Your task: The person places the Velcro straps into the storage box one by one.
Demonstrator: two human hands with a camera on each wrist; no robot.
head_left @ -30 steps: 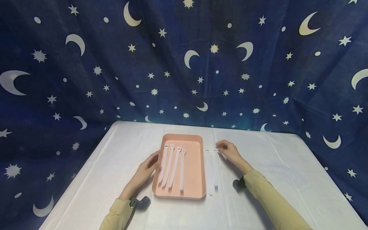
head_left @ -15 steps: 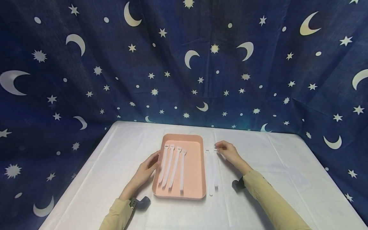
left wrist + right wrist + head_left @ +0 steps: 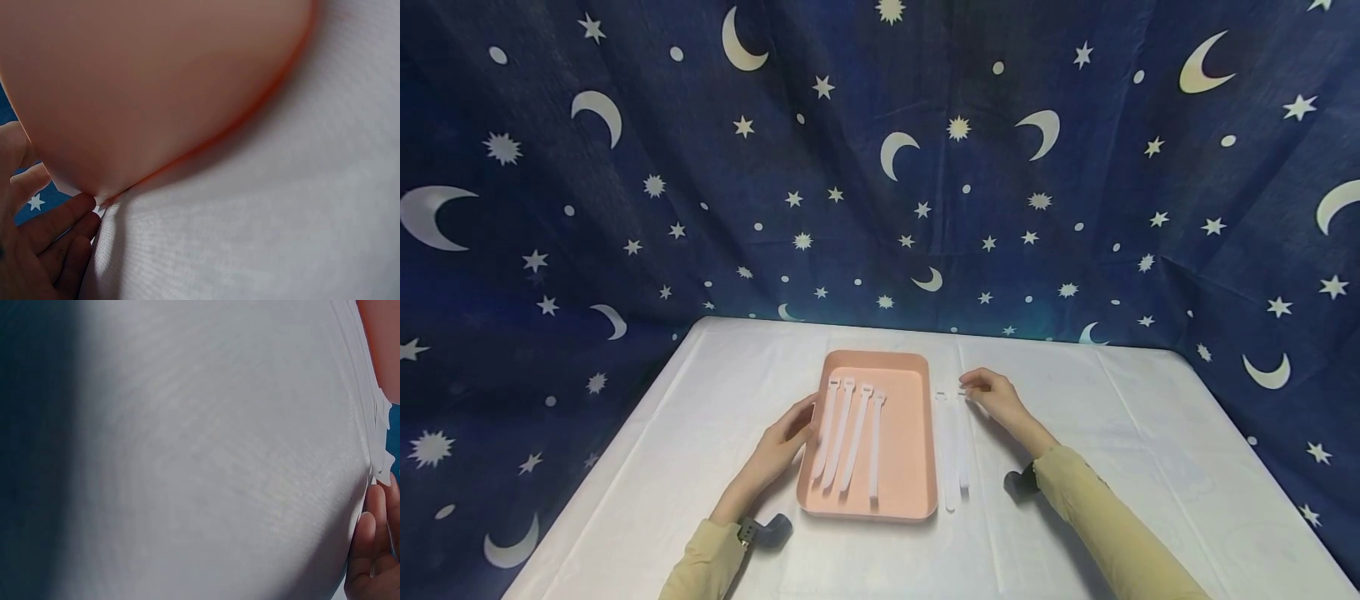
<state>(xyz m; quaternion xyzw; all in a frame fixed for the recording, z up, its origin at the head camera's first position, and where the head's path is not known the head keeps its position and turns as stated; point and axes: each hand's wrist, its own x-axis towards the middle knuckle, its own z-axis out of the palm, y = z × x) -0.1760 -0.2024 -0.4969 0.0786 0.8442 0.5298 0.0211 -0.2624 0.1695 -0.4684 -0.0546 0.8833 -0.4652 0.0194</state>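
Note:
A shallow pink tray [image 3: 906, 450] lies on the table, with several white straps with slotted heads [image 3: 852, 442] side by side in its left half. My left hand [image 3: 782, 437] holds the tray's left side, thumb at the rim; in the left wrist view, the fingers [image 3: 56, 222] are bent against the outer wall. Just right of the tray lie two more such straps. At the head of the outer strap [image 3: 964, 450], my right hand [image 3: 997, 398] pinches with thumb and fingertips. The inner strap [image 3: 948, 458] lies between it and the tray, untouched.
A white cloth [image 3: 1075, 517] covers the table. Behind it hangs a dark blue curtain [image 3: 850, 100] with moons and stars. Each wrist carries a dark camera mount, the left mount [image 3: 773, 531] near the tray's lower left corner.
My right hand has shifted very slightly left at the outer strap's head. The left hand, tray and straps stay where they were.

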